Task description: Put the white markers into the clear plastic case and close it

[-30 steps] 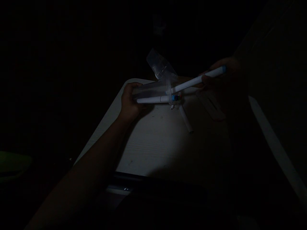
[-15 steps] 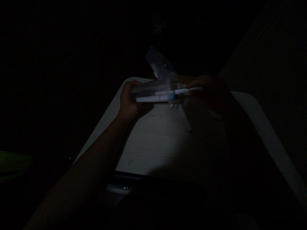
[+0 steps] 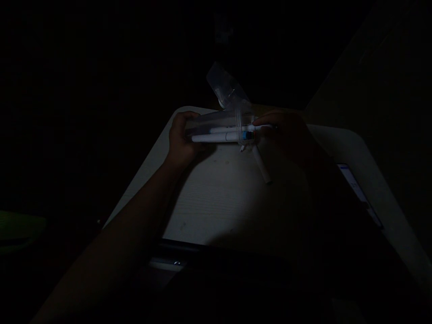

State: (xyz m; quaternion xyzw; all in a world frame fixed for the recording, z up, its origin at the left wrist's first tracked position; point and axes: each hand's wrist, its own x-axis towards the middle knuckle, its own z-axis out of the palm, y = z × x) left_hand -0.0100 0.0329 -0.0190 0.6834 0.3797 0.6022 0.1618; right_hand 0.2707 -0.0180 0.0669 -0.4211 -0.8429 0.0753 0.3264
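Darkness fills most of the room, with dim light falling on a pale table [image 3: 202, 202] with rounded corners. Over its far part lies a clear plastic box [image 3: 212, 120], on its side or nearly so, its long axis running left to right across the view. Its closed end is at the left and its mouth at the right, and a clear lid [image 3: 227, 87] stands tilted up and back from the mouth.

The left hand [image 3: 182, 137] is clamped around the closed end, thumb above; its lower fingers are lost in shadow. The right hand [image 3: 286, 130] is just outside the mouth, so it is the nearer of the two to the opening. Its fingers are closed on the outer end of a white marker [image 3: 251, 128], which passes through the mouth and points left into the box, nearly in line with the box's long axis. Just in front of it, another marker [image 3: 216, 137] lies along the box's near side, its blue end at the mouth.

A loose marker [image 3: 261, 165] slants away below the mouth, toward the person and to the right, between the hands and nearer the right one. Beside the right forearm lies a phone [image 3: 361, 195], partly covered.
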